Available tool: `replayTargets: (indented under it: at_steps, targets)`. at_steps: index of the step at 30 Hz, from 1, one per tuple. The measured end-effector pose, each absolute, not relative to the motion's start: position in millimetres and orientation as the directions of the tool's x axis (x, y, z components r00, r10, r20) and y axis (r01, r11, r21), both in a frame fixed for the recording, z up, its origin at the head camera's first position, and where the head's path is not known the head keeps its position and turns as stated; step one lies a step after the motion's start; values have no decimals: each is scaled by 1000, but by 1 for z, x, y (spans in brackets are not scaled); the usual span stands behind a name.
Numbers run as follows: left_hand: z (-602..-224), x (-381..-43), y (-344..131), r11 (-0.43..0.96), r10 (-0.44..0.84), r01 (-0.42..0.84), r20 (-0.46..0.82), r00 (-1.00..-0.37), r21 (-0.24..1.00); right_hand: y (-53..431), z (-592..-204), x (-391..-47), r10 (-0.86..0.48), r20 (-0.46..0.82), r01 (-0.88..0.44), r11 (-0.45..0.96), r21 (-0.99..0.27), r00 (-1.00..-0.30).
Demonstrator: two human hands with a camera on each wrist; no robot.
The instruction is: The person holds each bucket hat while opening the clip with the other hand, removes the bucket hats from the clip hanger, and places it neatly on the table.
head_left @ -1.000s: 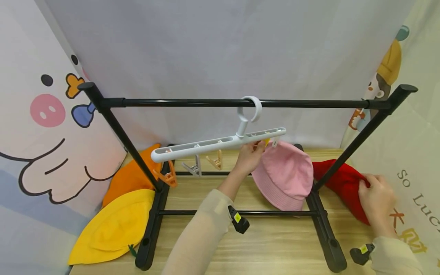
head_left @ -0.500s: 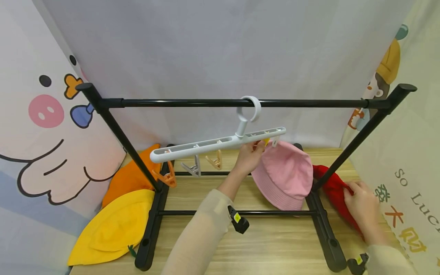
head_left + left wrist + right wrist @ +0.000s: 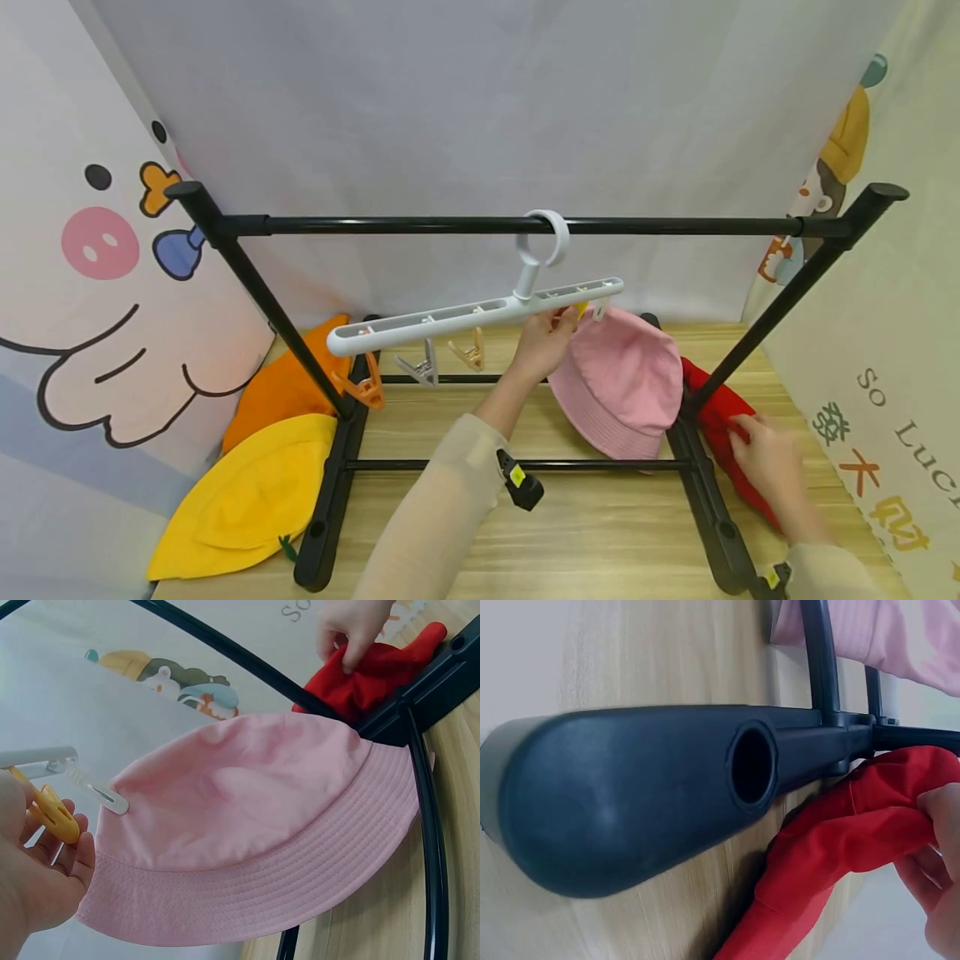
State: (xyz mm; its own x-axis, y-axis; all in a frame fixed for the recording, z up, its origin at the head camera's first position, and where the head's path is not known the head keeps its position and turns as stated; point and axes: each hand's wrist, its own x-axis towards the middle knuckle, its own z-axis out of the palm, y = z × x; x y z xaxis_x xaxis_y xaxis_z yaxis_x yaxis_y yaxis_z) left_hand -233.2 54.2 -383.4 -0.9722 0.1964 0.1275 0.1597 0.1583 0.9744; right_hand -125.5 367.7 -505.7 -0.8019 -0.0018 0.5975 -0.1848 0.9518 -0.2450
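Observation:
A white hanger [image 3: 442, 322] hangs by its hook from a black rack's top bar. Under its right part my left hand [image 3: 546, 342] holds a yellow clip [image 3: 56, 817] between thumb and fingers. Beside that clip, a white clip [image 3: 103, 797] grips the crown of a pink bucket hat [image 3: 622, 375], which hangs brim down. At the rack's right foot my right hand [image 3: 771, 462] pinches the edge of a red hat [image 3: 726, 408], its cloth folded and drooping in the right wrist view. Orange [image 3: 365, 388], grey [image 3: 426, 367] and tan clips [image 3: 472, 354] dangle from the hanger's left half.
The black rack [image 3: 420, 226] stands on a wood-grain table [image 3: 570, 533], with two low crossbars and a thick foot [image 3: 630, 795] by the right hand. A yellow hat [image 3: 247, 500] and an orange hat [image 3: 288, 383] lie outside its left leg. Printed curtains surround the table.
My right hand has moved left with the red hat, toward the rack's right leg. The left hand stays at the yellow clip, and the pink hat hangs as before.

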Motion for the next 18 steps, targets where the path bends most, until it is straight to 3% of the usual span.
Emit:
replayTargets:
  at_steps: [8,18]
  targets:
    - [-383,-233,54,153,195,148,117,-974,977,368,-508,-128,14,488,-135,954,-268,-873]
    - [-383,-234,54,142,199,133,103,-975,981,373,-506,-139,-38,407,-137,967,-215,-913]
